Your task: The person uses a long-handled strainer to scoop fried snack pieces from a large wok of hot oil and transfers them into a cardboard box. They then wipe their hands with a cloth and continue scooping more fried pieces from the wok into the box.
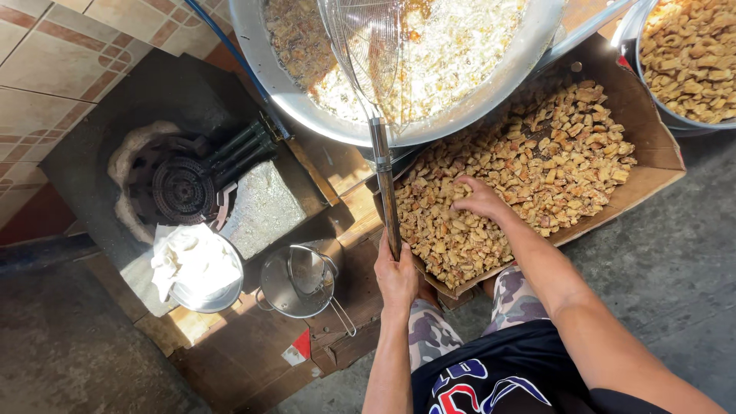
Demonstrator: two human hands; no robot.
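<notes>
While nothing sits on it, the gas burner (182,188) at the far left is set into a dark stand by the tiled wall, so that spot reads as a spare cooking station. Just below it is a metal bowl (201,270) with a crumpled white cloth or paper in it, and beside that a small metal pot (290,284) with a little strainer resting inside, both parked on the wooden boards close enough to grab.

Moving right, the left hand (396,276) is wrapped tight round the end of the long skimmer handle (385,188). The handle runs up and away so the wire basket (366,46) sits over the big metal wok (399,126) of bubbling oil and frying pieces; I'd guess the long grip is to keep the hand well back from the heat.

The two hands are apart. The right hand (479,201) lies palm down, fingers spread, on the fried golden chunks (537,165) heaped in an open cardboard box (652,165), which sits right under the wok's rim, probably so the cardboard soaks up grease. It presses on the pile, not clamped on anything.

Top right, another metal basin (690,54) holds more of the same pieces.
</notes>
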